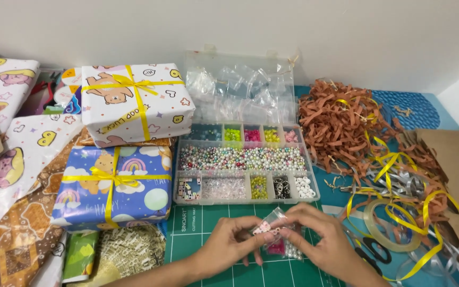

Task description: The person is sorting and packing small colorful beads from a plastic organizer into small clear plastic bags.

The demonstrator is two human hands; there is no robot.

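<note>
A small clear bead bag (275, 233) is pinched between both hands, the left hand (228, 243) and right hand (322, 239) closed on it, above the green cutting mat (203, 223), just before the bead organizer box (243, 165). The bag is best kept upright so no beads are spilled.

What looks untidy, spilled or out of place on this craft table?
The brown shredded paper lies loose at the right, tangled with yellow ribbon and silver ribbon over the blue surface. The clear plastic bead organiser looks orderly, and both hands hold a small clear bag of beads.
</note>
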